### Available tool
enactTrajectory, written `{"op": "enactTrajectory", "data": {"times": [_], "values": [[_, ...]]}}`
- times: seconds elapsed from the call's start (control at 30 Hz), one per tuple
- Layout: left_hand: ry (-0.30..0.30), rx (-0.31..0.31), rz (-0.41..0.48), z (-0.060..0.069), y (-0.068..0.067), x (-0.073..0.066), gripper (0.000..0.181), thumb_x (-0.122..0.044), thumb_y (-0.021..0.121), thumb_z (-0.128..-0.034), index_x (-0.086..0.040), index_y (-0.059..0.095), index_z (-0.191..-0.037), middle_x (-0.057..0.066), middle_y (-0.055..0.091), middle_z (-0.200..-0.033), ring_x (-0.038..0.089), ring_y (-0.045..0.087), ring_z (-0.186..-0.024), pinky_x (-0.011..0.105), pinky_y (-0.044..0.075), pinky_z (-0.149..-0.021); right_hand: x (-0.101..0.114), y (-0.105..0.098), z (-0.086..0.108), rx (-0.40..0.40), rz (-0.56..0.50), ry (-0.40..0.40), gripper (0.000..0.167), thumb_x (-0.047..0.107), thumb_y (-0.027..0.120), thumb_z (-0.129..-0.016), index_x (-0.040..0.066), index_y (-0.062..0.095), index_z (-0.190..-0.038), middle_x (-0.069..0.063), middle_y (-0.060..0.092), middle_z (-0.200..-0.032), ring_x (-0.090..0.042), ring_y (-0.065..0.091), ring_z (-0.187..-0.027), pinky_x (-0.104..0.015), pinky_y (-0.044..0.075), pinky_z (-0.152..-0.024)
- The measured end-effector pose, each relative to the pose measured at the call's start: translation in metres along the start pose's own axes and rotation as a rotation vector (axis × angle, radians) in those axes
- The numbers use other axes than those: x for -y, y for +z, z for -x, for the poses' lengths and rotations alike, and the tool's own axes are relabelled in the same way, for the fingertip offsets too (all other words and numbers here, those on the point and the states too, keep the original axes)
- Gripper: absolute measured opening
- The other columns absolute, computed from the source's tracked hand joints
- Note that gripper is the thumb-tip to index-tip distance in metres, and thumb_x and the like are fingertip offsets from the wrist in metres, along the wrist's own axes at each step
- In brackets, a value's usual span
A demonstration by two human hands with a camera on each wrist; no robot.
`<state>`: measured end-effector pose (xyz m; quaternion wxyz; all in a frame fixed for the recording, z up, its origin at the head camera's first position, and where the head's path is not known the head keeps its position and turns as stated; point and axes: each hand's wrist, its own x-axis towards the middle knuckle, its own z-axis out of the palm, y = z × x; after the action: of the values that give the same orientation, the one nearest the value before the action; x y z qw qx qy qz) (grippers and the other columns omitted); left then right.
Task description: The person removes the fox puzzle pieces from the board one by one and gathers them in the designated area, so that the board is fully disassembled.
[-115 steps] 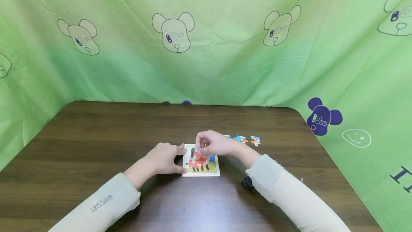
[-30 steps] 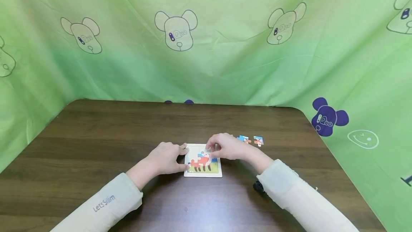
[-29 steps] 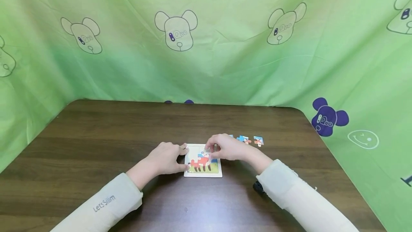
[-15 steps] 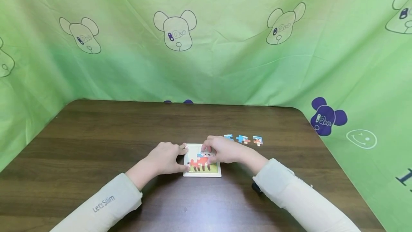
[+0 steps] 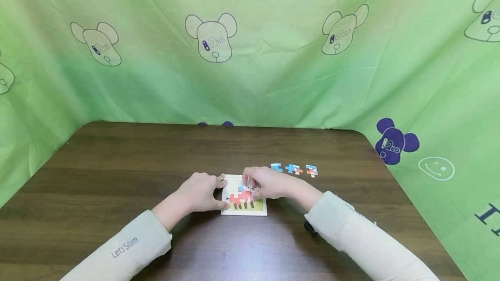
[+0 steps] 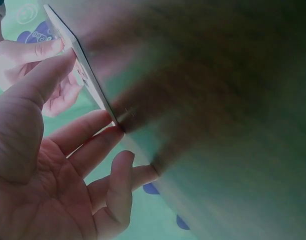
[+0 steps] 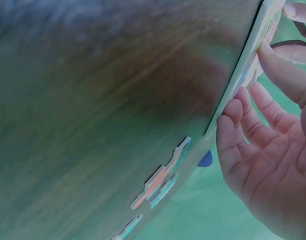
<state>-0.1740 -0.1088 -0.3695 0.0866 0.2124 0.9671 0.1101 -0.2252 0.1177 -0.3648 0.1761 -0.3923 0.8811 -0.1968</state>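
Our nearly square puzzle board (image 5: 233, 183) lies flat on the table (image 5: 156, 155), its printed legs (image 5: 246, 205) pointing toward us; our left hand (image 5: 201, 192) spreads against its left edge, our right hand (image 5: 267, 182) pinches a pale piece (image 5: 250, 189) over it.

Left hand (image 5: 201, 192) at puzzle frame's (image 5: 244, 213) left side, back up, thumb toward its near end, fingertips toward far end. Right hand (image 5: 269, 182) over frame's right half, fingers bent, thumb opposed, pinching. Both forearms (image 5: 125, 244) slant in from frame's near side.
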Motion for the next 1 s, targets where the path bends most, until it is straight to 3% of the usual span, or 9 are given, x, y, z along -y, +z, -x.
{"op": "enactTrajectory", "data": {"times": [0.4,0.67,1.0], "values": [[-0.016,-0.001,-0.017,-0.001,-0.0003,-0.0002,0.063,-0.05,0.078,-0.0792,-0.016,0.067,-0.131,0.002,0.059,-0.142,0.036,0.065,-0.114,0.043,0.055,-0.086,0.0021,0.0011,0.0026,-0.023,-0.068,-0.004,0.031,0.005,0.077,-0.084,0.007,0.056,-0.106,-0.004,0.055,-0.084,-0.006,0.046,-0.069,-0.021,0.042,-0.067],[-0.037,0.01,-0.02,-0.0014,-0.0009,-0.0007,0.063,-0.051,0.078,-0.0793,-0.018,0.067,-0.132,0.001,0.059,-0.143,0.036,0.064,-0.118,0.045,0.055,-0.087,0.001,-0.0022,0.0011,0.007,-0.258,-0.017,0.028,0.002,0.071,-0.088,0.004,0.054,-0.109,-0.003,0.061,-0.087,-0.009,0.059,-0.063,-0.019,0.045,-0.061],[-0.031,0.01,-0.017,-0.0025,0.0012,0.0002,0.063,-0.051,0.078,-0.0795,-0.018,0.066,-0.132,0.002,0.059,-0.143,0.036,0.064,-0.117,0.044,0.055,-0.088,0.0012,-0.0003,-0.0017,0.013,-0.431,-0.001,0.015,-0.002,0.062,-0.093,-0.003,0.052,-0.104,-0.015,0.066,-0.082,-0.02,0.071,-0.066,-0.029,0.058,-0.072]]}}
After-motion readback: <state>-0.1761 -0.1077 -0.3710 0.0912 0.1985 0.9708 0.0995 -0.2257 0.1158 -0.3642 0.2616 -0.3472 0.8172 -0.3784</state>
